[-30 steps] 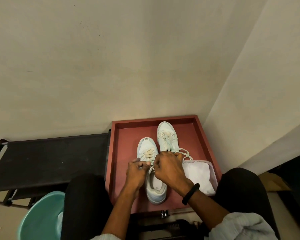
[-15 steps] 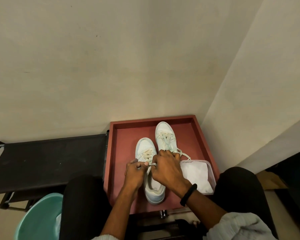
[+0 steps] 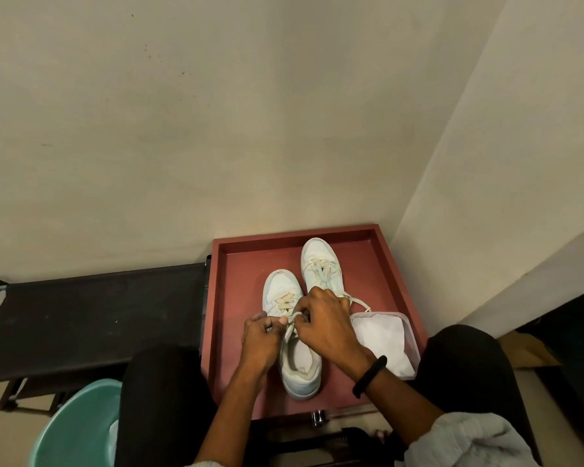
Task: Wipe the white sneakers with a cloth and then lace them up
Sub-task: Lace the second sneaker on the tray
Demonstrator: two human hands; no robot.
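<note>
Head view, hands at the sneaker. Since the earlier frame both hands have kept their place over the middle of the red tray [image 3: 240,298], and a small loop of lace [image 3: 290,332] now stands up between them. The left hand [image 3: 262,343] is curled, thumb and forefinger pinching the lace. The right hand [image 3: 327,332], a black wristband [image 3: 370,375] at its wrist, is likewise curled, its fingertips closed on the loop's other side. Both hands rest above the tongue of the near sneaker [image 3: 299,369], which lies in the tray's middle, heel toward the tray's near edge. The second sneaker [image 3: 319,261], laced, lies just beside it, nearer the tray's far wall. A white cloth [image 3: 380,338] sits in a clear container [image 3: 410,335] at the tray's right side. A black rack [image 3: 91,315] abuts the tray's left wall; a teal basin [image 3: 75,423] stands below that.
</note>
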